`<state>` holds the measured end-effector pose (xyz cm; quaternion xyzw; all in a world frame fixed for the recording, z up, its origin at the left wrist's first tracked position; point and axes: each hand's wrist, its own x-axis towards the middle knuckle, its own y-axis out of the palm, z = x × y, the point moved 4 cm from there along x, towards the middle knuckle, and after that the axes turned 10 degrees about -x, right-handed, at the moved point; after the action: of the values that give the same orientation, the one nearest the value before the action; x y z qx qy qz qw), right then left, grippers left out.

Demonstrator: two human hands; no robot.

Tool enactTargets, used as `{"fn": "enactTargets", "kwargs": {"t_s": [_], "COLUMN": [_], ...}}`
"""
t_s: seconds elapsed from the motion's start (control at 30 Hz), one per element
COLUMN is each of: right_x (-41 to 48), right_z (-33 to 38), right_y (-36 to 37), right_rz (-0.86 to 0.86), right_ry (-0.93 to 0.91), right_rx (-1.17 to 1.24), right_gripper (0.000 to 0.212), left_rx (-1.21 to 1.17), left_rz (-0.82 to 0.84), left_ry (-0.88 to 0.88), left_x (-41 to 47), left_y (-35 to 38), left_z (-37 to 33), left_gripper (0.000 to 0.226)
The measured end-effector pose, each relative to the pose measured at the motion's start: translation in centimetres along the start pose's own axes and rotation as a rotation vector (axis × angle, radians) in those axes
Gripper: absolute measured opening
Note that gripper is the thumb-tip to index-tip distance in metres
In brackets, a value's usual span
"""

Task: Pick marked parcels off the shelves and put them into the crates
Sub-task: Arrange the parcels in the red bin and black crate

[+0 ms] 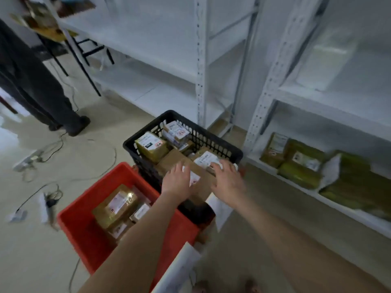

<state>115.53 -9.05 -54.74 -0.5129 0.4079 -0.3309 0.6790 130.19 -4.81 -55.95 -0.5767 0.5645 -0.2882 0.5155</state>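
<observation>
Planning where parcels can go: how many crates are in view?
2. A black crate stands by the shelf post; a red crate sits beside it, nearer the camera on the left. More could be out of frame.

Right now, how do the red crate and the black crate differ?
The red crate has solid walls; the black crate has lattice walls. The red crate's parcels lie low inside; the black crate's reach its rim. The left hand and right hand are at the black crate, not the red crate. Both hold labelled brown parcels.
</observation>
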Motion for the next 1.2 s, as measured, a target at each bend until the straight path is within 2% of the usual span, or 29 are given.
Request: {"fn": "enactTargets", "kwargs": {"t_s": [0.27, 0.6, 0.73, 0.87, 1.03, 1.2], "right_x": [-9.3, -19.2, -19.4, -16.5, -10.1, -3.0], "right_z": [-17.2, -35.9, -39.6, -40.4, -41.0, -41.5], "right_y": [-7.7, -12.9, -14.4, -15.6, -17.4, -19.3], "right_rz": [-0.173, -0.24, -0.249, -0.271, -0.299, -0.293], "right_ry": [0.295, 0.484, 0.527, 0.493, 0.457, 0.452], "right_rx": [-0.002, 0.006, 0.026, 0.054, 0.069, 0.097], "right_gripper": [0.063, 0.063, 0.061, 0.062, 0.063, 0.062], "left_rx": [0.039, 0.053, 0.05, -0.072, -0.136, -0.125], "left_rz": [-0.005, -0.014, -0.029, -0.098, -0.244, -0.36], "left_ry": [0.359, 0.554, 0.556, 0.499, 0.461, 0.357], "left_x": [-0.2, -3.1, -2.1, 1.7, 9.2, 18.4], "left_y": [-0.6, 1.6, 0.5, -3.0, -7.7, -12.8], "left_z": [-21.6, -43.5, -46.9, -47.8, -48.0, -47.2], "left_gripper": [0.077, 0.081, 0.079, 0.075, 0.073, 0.084]}}
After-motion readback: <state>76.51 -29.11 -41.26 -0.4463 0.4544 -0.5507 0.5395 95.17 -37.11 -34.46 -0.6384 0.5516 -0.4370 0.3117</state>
